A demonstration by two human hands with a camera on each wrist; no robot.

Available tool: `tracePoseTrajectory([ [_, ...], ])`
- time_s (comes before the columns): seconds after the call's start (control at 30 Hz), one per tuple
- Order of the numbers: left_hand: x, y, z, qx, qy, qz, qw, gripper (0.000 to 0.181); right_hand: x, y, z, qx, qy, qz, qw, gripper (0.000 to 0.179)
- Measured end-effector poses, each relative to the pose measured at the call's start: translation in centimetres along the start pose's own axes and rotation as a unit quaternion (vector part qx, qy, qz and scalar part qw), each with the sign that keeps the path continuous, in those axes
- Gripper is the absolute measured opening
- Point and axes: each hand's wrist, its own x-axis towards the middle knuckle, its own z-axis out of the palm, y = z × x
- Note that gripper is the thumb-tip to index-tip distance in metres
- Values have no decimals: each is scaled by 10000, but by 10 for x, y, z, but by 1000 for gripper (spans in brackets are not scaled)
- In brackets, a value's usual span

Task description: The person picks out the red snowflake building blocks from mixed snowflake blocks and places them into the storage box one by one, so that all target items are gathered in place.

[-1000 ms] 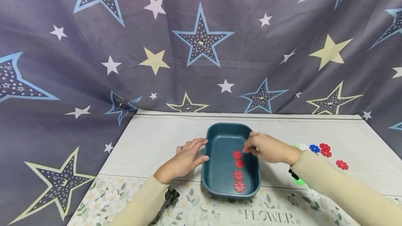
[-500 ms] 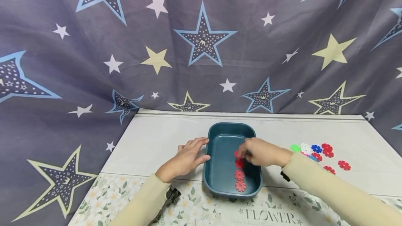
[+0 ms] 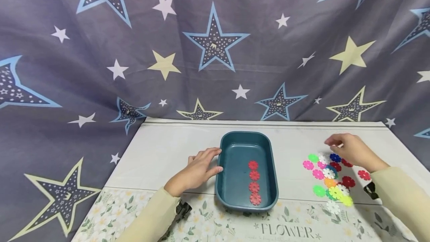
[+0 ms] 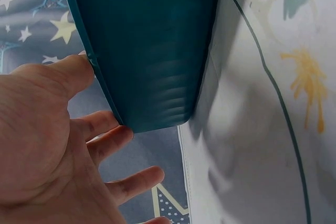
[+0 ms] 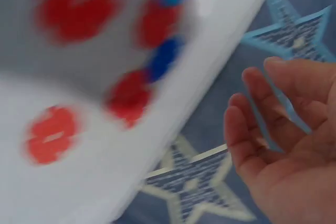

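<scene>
A dark teal rectangular tray (image 3: 231,174) sits on the table with several red flower-shaped plastic discs (image 3: 254,187) lined up in a column on its right side. My left hand (image 3: 193,174) touches the tray's left rim with thumb and fingertips, fingers spread, as the left wrist view also shows. Over the back of a loose pile of flower discs hovers my right hand (image 3: 356,151), fingers loosely bent and nothing between them. Close below it lie a dark blue disc (image 3: 335,158) and a red disc (image 5: 129,98), blurred in the right wrist view.
Pink (image 3: 318,174), green (image 3: 319,191), white (image 3: 333,207) and yellow (image 3: 346,200) discs lie scattered right of the tray. A red disc (image 3: 364,175) lies apart, near the right sleeve. A star-patterned curtain (image 3: 215,85) hangs behind the table's back edge.
My right hand has lifted out of the tray and moved right, over the pile. The red discs stay in the tray. My left hand keeps its place at the rim.
</scene>
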Motion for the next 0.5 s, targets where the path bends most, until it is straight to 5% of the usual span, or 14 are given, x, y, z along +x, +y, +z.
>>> tracePoseTrajectory([
  [0.2,0,0,0,-1,14,-12,10000,60,-12,40,4,48,-591,860,9945,32],
  [0.5,-1,-1,1,-20,8,33,10000,60,-13,51,-1,-172,-865,1700,9815,41],
])
